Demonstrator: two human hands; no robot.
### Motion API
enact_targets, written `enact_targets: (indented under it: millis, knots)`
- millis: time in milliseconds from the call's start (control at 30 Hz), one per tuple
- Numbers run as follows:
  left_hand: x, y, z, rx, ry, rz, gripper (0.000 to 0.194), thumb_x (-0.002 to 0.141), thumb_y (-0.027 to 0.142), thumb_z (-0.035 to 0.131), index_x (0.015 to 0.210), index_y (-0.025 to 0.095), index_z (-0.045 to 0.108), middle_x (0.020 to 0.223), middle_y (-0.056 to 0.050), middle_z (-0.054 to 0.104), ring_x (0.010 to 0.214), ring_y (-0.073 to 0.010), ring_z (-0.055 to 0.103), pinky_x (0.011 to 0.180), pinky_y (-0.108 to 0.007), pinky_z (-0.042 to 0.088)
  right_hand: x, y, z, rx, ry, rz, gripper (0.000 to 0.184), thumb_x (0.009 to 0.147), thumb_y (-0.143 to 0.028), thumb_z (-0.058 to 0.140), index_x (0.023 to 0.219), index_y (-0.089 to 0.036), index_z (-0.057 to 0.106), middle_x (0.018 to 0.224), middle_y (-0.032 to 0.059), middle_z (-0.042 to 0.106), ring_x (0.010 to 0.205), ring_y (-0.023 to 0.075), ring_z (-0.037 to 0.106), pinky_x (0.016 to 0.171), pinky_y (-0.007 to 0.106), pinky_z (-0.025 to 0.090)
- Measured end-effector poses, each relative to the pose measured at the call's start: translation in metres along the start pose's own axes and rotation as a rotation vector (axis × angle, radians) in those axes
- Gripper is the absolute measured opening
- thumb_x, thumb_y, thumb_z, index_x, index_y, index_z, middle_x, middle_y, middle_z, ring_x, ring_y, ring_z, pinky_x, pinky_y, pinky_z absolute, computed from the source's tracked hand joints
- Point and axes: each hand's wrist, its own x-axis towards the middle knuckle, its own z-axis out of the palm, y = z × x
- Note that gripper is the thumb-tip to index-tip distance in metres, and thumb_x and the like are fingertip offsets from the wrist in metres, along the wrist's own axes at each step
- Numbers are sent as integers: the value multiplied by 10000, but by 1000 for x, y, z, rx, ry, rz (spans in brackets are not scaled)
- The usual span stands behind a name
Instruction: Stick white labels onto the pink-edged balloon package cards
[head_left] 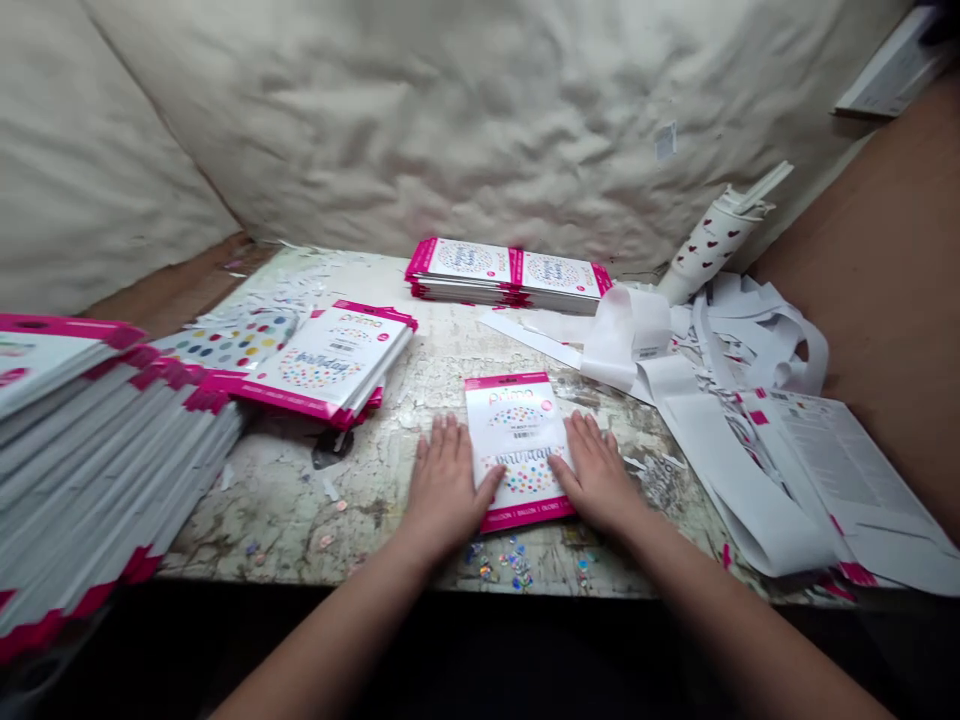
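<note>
A white balloon packet [519,450] with a pink border, "prima" printed at the top and colourful dots lies flat at the table's front. My left hand [446,490] rests palm down on its left edge, with the thumb over the packet. My right hand [596,475] presses the opposite edge the same way, so the two hands hold it between them. Its lower printing shows between my thumbs.
A tall stack of packets [97,450] stands at the far left, with a loose pile [330,360] next to it. Two more stacks [508,275] sit at the back. White paper strips [735,400] and printed sheets [847,470] lie at the right, near a rolled, heart-printed tube [712,240]. Sequins [499,565] lie near the front edge.
</note>
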Motion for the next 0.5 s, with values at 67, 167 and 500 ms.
enact_targets:
  millis: [67,167,500]
  knots:
    - [-5,4,-4,-274,-26,18,647,864,476,419,1372,79,358,1471,-214,277,1373,-345,200,1075,-534,250,-6,-7,-2,182,19,-83,547,882,-406,409,1345,-116,429,1482,146,280,1391,299,167,1116,510,182]
    - [-9,10,-15,-908,-101,9,570,907,408,356,1425,197,247,1278,-151,557,1083,-258,592,882,-443,482,-11,-19,-8,489,146,-246,548,855,-413,490,1368,-260,374,1447,86,361,1337,260,322,1054,451,346]
    - [-18,-6,-24,-1292,-100,-202,528,859,285,463,1348,172,299,1409,-170,376,1225,-206,458,1005,-378,387,13,-3,-4,217,202,14,746,746,-474,589,1400,-255,306,1494,112,237,1368,317,230,1058,506,302]
